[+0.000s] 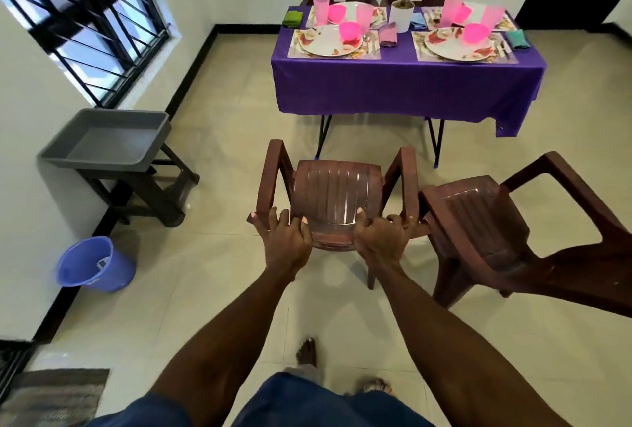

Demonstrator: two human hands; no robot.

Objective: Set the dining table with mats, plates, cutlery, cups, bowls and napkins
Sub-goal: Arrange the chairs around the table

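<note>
Brown moulded plastic fills the middle of the head view: a chair (337,197) seen from behind and above, its seat and arms pointing up the frame toward the dining table (407,84). The left hand (285,238) grips the left part of the chair's top rail, fingers curled over the edge, and the right hand (381,236) grips the right part in the same way, the two hands apart with the seat showing between them. The table lies straight ahead of the hands at the top centre, its long axis running across the frame under a purple cloth, and the chair lines up with the near left setting, where a plate (330,40) sits on a mat (297,48) with a pink bowl (350,31) on it. Each of the four settings seems to have plate, bowl and cup, though the cutlery is too small to tell apart. A folded napkin (388,35) lies between the near mats. Open floor separates chair and table, so the coming push goes straight up the frame, both hands equally near. A second chair (478,221) stands angled at right, just beside the held one.
</note>
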